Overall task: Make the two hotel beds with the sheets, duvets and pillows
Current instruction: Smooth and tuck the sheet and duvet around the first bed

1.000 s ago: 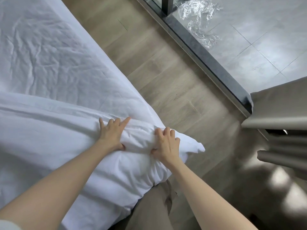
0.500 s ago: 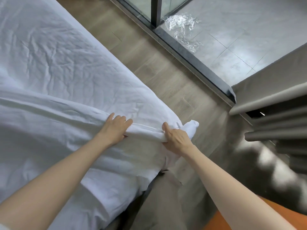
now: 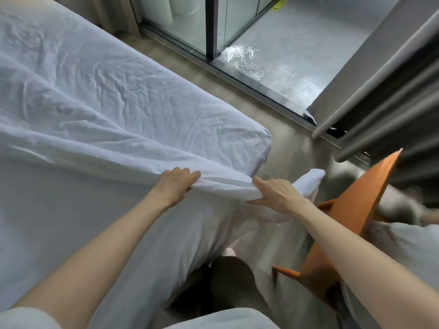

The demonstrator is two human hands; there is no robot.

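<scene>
Duvet (image 3: 78,210) covers the near part of the bed (image 3: 262,148), its bunched edge lying over the wrinkled sheet (image 3: 118,96) near the corner. Our left hand (image 3: 174,185) grips that edge, fingers curled over it. Our right hand (image 3: 276,193) pinches it just beside, thumb beneath. An orange chair (image 3: 356,210) stands to our right.

The duvet (image 3: 71,205) at the left hand (image 3: 174,186) and right hand (image 3: 276,194) is plain white, the sheet (image 3: 118,91) beyond them white, the chair (image 3: 365,198) right of them orange.
</scene>
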